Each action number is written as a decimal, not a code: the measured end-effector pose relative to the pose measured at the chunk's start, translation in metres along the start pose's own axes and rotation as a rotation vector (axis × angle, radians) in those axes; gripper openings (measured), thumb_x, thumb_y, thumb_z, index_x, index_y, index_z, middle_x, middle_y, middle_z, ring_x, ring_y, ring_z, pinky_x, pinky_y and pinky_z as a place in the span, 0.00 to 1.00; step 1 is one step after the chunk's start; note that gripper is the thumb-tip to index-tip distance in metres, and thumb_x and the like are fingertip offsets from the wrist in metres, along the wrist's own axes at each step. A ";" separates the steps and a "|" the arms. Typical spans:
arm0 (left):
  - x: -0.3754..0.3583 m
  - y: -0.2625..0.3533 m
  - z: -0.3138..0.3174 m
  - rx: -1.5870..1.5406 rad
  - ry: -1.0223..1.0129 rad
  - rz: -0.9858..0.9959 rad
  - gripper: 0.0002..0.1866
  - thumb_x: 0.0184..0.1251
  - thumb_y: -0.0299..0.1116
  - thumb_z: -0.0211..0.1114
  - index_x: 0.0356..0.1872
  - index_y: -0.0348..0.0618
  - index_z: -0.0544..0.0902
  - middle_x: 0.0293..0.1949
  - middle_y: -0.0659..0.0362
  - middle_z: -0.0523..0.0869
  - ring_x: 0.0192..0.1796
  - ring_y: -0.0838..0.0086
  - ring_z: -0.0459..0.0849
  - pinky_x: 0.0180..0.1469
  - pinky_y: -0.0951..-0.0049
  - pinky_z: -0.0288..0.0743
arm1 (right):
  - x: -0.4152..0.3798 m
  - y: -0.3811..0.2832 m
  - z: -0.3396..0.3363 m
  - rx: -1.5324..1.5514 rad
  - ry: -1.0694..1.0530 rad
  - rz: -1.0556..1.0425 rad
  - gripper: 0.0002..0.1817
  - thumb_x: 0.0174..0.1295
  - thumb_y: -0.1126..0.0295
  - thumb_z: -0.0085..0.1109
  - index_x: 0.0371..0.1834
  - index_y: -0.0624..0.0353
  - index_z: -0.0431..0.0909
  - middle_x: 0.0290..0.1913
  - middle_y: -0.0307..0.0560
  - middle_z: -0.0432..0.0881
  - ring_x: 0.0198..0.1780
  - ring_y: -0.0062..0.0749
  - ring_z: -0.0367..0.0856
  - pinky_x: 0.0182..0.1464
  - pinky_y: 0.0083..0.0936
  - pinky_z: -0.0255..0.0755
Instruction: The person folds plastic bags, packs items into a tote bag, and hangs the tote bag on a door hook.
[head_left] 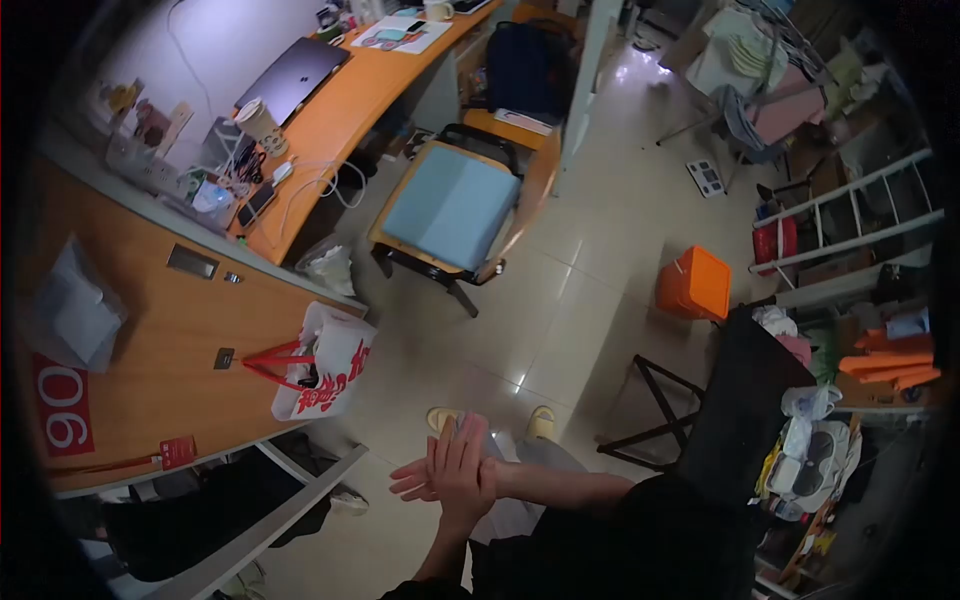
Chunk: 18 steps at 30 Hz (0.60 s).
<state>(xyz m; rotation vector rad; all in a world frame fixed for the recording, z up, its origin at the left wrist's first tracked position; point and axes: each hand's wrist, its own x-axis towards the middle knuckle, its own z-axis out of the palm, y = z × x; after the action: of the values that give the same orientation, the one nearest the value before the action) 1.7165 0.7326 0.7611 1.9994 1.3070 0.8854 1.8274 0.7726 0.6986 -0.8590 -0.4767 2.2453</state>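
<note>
My left hand point(460, 470) lies across the back of my right hand, its fingers stretched out and pointing away from me. Beneath it is my right hand point(408, 481), reaching in from the right with its fingers extended to the left and partly spread. The two hands touch and cross above my legs, and no object shows in either. The covered part of the right hand is hidden. Yellow slippers point(541, 421) are on the floor just beyond the hands. A white bag with red print point(345, 365) hangs by red straps on the wooden cabinet door, left of the hands.
A chair with a blue cushion point(450, 205) stands ahead by the wooden desk point(330, 130), which holds a closed laptop point(292, 78). An orange bucket point(695, 284) sits on the floor at right, near a black folding table point(735, 400). A white ladder point(850, 215) leans at far right.
</note>
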 end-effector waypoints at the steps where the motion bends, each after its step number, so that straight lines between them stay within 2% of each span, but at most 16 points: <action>1: -0.004 0.011 0.015 0.117 -0.079 0.077 0.24 0.57 0.35 0.50 0.57 0.42 0.70 0.59 0.50 0.69 0.64 0.52 0.61 0.63 0.50 0.49 | -0.022 -0.008 -0.003 0.121 -0.006 0.014 0.27 0.65 0.54 0.38 0.61 0.63 0.61 0.61 0.50 0.64 0.62 0.34 0.63 0.63 0.27 0.53; 5: 0.005 0.065 0.057 0.179 -0.133 0.063 0.21 0.57 0.33 0.51 0.54 0.44 0.73 0.57 0.51 0.71 0.62 0.53 0.63 0.62 0.49 0.49 | -0.124 -0.022 -0.001 0.654 -0.041 0.042 0.31 0.65 0.49 0.35 0.62 0.63 0.60 0.63 0.49 0.62 0.63 0.31 0.62 0.64 0.27 0.51; 6: 0.012 0.073 0.062 0.167 -0.143 -0.011 0.19 0.58 0.34 0.51 0.51 0.44 0.74 0.53 0.50 0.73 0.58 0.54 0.68 0.60 0.51 0.54 | -0.150 -0.030 -0.005 0.680 -0.022 0.004 0.31 0.65 0.49 0.35 0.62 0.63 0.60 0.63 0.49 0.62 0.63 0.31 0.62 0.64 0.27 0.51; 7: 0.016 0.080 0.066 0.152 -0.151 -0.079 0.17 0.59 0.35 0.52 0.49 0.43 0.76 0.49 0.50 0.76 0.54 0.56 0.72 0.58 0.54 0.58 | -0.178 -0.047 -0.013 0.582 -0.031 -0.071 0.27 0.65 0.52 0.37 0.58 0.61 0.64 0.60 0.48 0.66 0.60 0.31 0.65 0.62 0.27 0.55; 8: 0.017 0.084 0.064 0.140 -0.195 -0.041 0.17 0.59 0.35 0.52 0.49 0.43 0.76 0.49 0.50 0.76 0.54 0.56 0.72 0.58 0.54 0.58 | -0.204 -0.060 -0.021 0.487 -0.033 -0.148 0.23 0.65 0.55 0.39 0.55 0.59 0.69 0.57 0.48 0.70 0.58 0.31 0.68 0.60 0.28 0.58; 9: 0.020 0.085 0.059 0.070 -0.351 -0.155 0.15 0.60 0.35 0.53 0.45 0.42 0.77 0.43 0.50 0.78 0.49 0.57 0.74 0.54 0.58 0.63 | -0.227 -0.067 -0.027 0.515 -0.004 -0.204 0.23 0.65 0.55 0.39 0.55 0.59 0.69 0.57 0.48 0.70 0.58 0.31 0.68 0.60 0.28 0.58; 10: 0.023 0.090 0.058 0.012 -0.512 -0.269 0.13 0.61 0.36 0.54 0.42 0.40 0.78 0.38 0.50 0.80 0.44 0.57 0.77 0.49 0.61 0.68 | -0.250 -0.073 -0.035 0.272 0.039 -0.357 0.21 0.65 0.56 0.41 0.52 0.59 0.71 0.50 0.48 0.75 0.52 0.31 0.73 0.56 0.27 0.63; 11: 0.025 0.099 0.058 0.015 -0.573 -0.222 0.13 0.61 0.36 0.54 0.42 0.40 0.78 0.38 0.50 0.80 0.44 0.57 0.77 0.49 0.61 0.68 | -0.272 -0.078 -0.041 0.026 0.098 -0.495 0.19 0.64 0.58 0.42 0.49 0.59 0.73 0.43 0.48 0.80 0.45 0.30 0.78 0.51 0.26 0.67; 12: 0.028 0.109 0.057 0.085 -0.530 0.010 0.13 0.61 0.36 0.55 0.41 0.39 0.78 0.32 0.51 0.81 0.38 0.59 0.79 0.44 0.65 0.70 | -0.297 -0.091 -0.041 0.052 0.148 -0.546 0.19 0.64 0.58 0.42 0.49 0.59 0.73 0.43 0.48 0.80 0.45 0.30 0.78 0.51 0.26 0.67; 13: 0.031 0.121 0.056 0.139 -0.477 0.240 0.13 0.61 0.36 0.56 0.40 0.37 0.78 0.27 0.52 0.82 0.33 0.62 0.81 0.38 0.70 0.72 | -0.324 -0.107 -0.034 -0.236 0.419 -0.409 0.16 0.63 0.62 0.44 0.48 0.59 0.74 0.35 0.48 0.81 0.38 0.32 0.79 0.45 0.28 0.70; 14: 0.036 0.136 0.055 0.129 -0.526 0.282 0.13 0.61 0.36 0.56 0.40 0.37 0.78 0.27 0.52 0.82 0.33 0.62 0.81 0.38 0.70 0.72 | -0.342 -0.113 -0.029 -0.509 0.681 -0.232 0.14 0.61 0.66 0.46 0.46 0.59 0.75 0.26 0.47 0.81 0.31 0.34 0.81 0.38 0.29 0.72; 15: 0.043 0.151 0.053 0.059 -0.632 0.131 0.12 0.61 0.35 0.56 0.40 0.37 0.78 0.24 0.52 0.81 0.29 0.64 0.81 0.35 0.71 0.72 | -0.350 -0.108 -0.033 -0.473 0.724 -0.253 0.14 0.61 0.66 0.46 0.46 0.59 0.75 0.26 0.47 0.81 0.31 0.34 0.81 0.38 0.29 0.72; 16: 0.048 0.161 0.053 0.001 -0.731 -0.030 0.12 0.61 0.35 0.57 0.39 0.36 0.78 0.21 0.53 0.80 0.25 0.67 0.81 0.32 0.73 0.72 | -0.351 -0.101 -0.042 -0.656 0.869 -0.400 0.14 0.59 0.68 0.49 0.46 0.59 0.75 0.23 0.46 0.80 0.26 0.32 0.78 0.32 0.28 0.70; 17: 0.052 0.157 0.058 -0.078 -0.741 -0.107 0.12 0.62 0.37 0.58 0.38 0.38 0.79 0.16 0.55 0.78 0.19 0.73 0.79 0.25 0.77 0.70 | -0.352 -0.098 -0.049 -0.849 1.011 -0.540 0.14 0.57 0.70 0.51 0.47 0.58 0.74 0.20 0.44 0.78 0.20 0.31 0.75 0.25 0.28 0.68; 18: 0.060 0.158 0.062 -0.071 -0.771 -0.083 0.12 0.62 0.37 0.58 0.38 0.38 0.79 0.16 0.55 0.78 0.19 0.73 0.79 0.25 0.77 0.70 | -0.353 -0.095 -0.051 -0.826 1.043 -0.549 0.14 0.57 0.70 0.51 0.47 0.58 0.74 0.20 0.44 0.78 0.20 0.31 0.75 0.25 0.28 0.68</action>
<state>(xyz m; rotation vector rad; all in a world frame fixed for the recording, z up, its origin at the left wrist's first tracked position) 1.8688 0.7267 0.8577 1.9131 0.8798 0.0745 2.1019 0.5957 0.8704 -1.8480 -0.9586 0.8375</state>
